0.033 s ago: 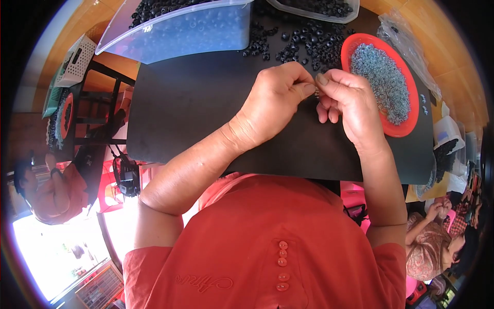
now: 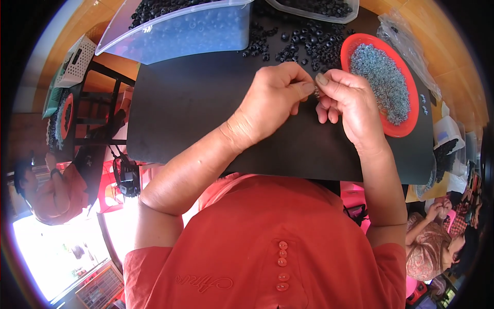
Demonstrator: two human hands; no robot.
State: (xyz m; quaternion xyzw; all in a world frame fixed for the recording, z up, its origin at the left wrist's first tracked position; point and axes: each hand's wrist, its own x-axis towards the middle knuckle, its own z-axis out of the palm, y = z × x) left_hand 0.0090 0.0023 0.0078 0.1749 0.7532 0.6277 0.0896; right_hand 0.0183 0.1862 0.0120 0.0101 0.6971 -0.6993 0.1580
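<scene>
Above the black table [image 2: 190,103], my left hand [image 2: 280,95] and my right hand [image 2: 347,98] meet with their fingertips close together. Between them shows a tiny silvery metal piece [image 2: 316,92], ridged like a small spring; its exact kind is too small to make out. My left hand pinches with thumb and forefinger. My right thumb and forefinger are also drawn together at the piece, the other fingers curled below. Right beside my right hand stands a red oval tray [image 2: 414,105] heaped with small silvery-blue metal pieces [image 2: 383,85]. Loose black round parts [image 2: 309,44] lie just beyond my hands.
A large translucent bin [image 2: 200,33] of black parts stands at the far left, and a shallower clear container [image 2: 319,15] at the back. Clear plastic bags [image 2: 409,49] lie by the tray. Other people sit at left [image 2: 56,193] and right [image 2: 432,242].
My left hand has shifted very slightly, and a curled finger shows more below its thumb. My right hand and the things on the table look the same.
</scene>
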